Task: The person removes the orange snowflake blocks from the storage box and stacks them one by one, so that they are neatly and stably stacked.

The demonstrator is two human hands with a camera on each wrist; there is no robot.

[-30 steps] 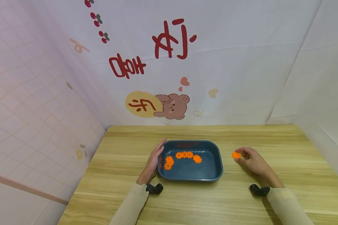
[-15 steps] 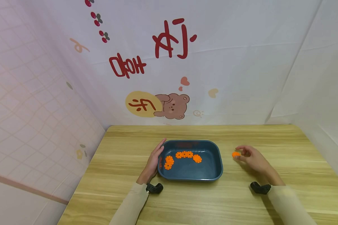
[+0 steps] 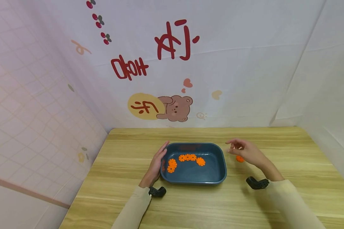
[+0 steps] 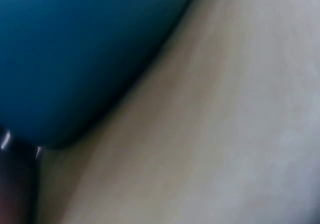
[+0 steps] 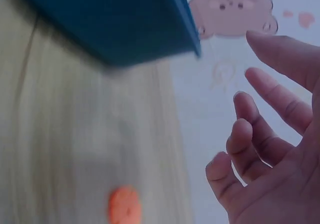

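Observation:
A dark blue rectangular tray stands on the table, with several orange notched plastic discs lying in it. Against the tray's left side rests my left hand, its fingers fairly straight along the wall. In the left wrist view only the tray's blurred blue side and the tabletop show. My right hand hovers right of the tray, fingers loosely bent and holding nothing. Below it, one orange notched disc lies on the table, partly covered by the hand; the right wrist view shows that disc apart from the fingers.
The wood-grain table reaches back to a white wall cloth printed with a bear and red characters. Another printed cloth closes off the left side. A black wrist device is strapped to the right wrist.
My right hand has let go of the orange disc, leaving it on the table, and has moved left and up toward the tray. The left hand and tray have stayed still.

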